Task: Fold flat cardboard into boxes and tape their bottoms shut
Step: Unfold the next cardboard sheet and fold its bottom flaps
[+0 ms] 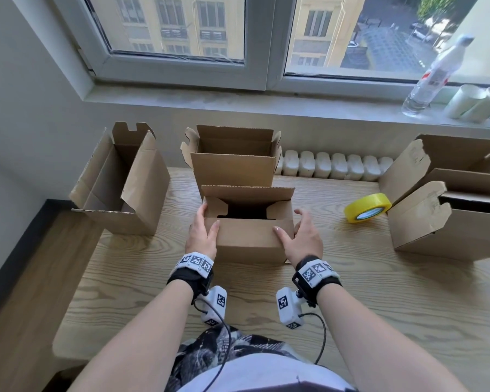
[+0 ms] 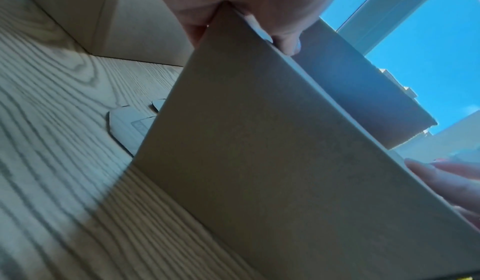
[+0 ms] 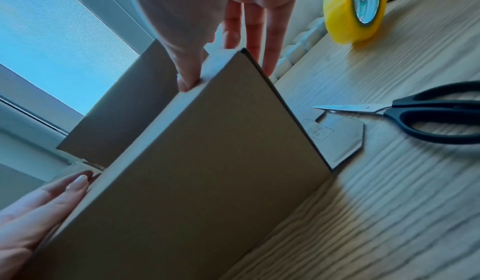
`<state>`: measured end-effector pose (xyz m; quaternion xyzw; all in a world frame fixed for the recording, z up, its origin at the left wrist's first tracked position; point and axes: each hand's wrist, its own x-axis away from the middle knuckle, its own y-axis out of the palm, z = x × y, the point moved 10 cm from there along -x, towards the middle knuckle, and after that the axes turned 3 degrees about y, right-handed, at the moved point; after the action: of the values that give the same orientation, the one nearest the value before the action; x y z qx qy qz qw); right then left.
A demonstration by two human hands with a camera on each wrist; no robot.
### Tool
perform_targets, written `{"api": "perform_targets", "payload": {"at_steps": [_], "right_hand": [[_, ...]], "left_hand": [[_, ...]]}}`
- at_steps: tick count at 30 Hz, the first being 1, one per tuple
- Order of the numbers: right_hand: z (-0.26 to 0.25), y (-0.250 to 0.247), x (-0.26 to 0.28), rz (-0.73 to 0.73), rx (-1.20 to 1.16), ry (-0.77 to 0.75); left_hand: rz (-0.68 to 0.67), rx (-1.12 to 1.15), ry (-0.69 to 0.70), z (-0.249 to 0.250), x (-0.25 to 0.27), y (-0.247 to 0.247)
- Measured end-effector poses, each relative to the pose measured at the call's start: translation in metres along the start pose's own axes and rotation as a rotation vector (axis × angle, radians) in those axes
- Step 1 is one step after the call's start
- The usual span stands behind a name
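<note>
Facing upward, the box (image 1: 249,241), long axis left-to-right.

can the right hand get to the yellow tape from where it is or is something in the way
Probably yes. The right hand rests open against the side of the box, and only bare table seems to lie between it and the tape roll standing to its right.

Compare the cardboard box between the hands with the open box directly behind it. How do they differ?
Contact: the left hand and right hand are on the near box, while nothing touches the far box.
Flaps: the near box has its short side flaps folded inward over the opening, while the far box has its side flaps standing up.
Both are brown cardboard, open at the top.
</note>
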<state>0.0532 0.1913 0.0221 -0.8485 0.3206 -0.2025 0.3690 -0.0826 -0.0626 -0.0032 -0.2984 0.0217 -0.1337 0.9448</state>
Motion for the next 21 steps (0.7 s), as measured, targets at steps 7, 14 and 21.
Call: {"api": "perform_targets", "payload": {"at_steps": [7,14,21], "right_hand": [[0.005,0.012,-0.002,-0.025,0.011,0.002],[-0.018,0.008,-0.008,0.006,0.084,-0.089],[-0.057,0.015,-0.006,-0.011,0.363,-0.312]], "left_hand": [[-0.082,-0.348,0.067,0.005,-0.002,0.01],[-0.17,-0.645,-0.006,0.001,-0.002,0.017],[-0.18,-0.515,-0.011,0.005,0.003,0.013]]}}
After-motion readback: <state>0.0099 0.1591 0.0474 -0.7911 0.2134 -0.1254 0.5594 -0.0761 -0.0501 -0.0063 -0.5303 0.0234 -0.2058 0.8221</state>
